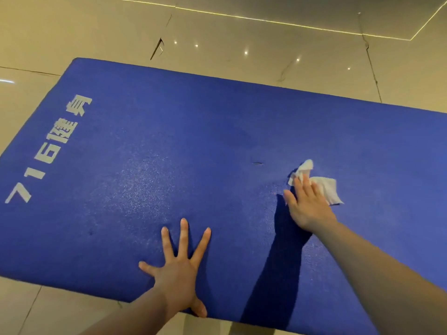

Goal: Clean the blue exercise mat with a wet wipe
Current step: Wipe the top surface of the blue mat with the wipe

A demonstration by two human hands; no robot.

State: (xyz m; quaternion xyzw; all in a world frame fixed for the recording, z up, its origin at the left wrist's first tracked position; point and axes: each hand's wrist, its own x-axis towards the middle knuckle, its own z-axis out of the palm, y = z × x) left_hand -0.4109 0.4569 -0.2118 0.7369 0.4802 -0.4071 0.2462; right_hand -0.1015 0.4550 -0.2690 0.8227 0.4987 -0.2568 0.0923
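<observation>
The blue exercise mat [193,146] lies flat on the floor and fills most of the view, with white printed characters near its left end. My right hand [307,204] presses a crumpled white wet wipe [324,186] against the mat with straight fingers, right of the middle. The wipe sticks out beyond my fingertips and to the right. My left hand [179,264] lies flat on the mat near its front edge, fingers spread wide. A paler, speckled patch shows on the mat ahead of my left hand.
Glossy beige floor tiles [266,56] surround the mat, with cracks and reflections of ceiling lights at the back. A small dark mark [257,163] sits on the mat left of the wipe.
</observation>
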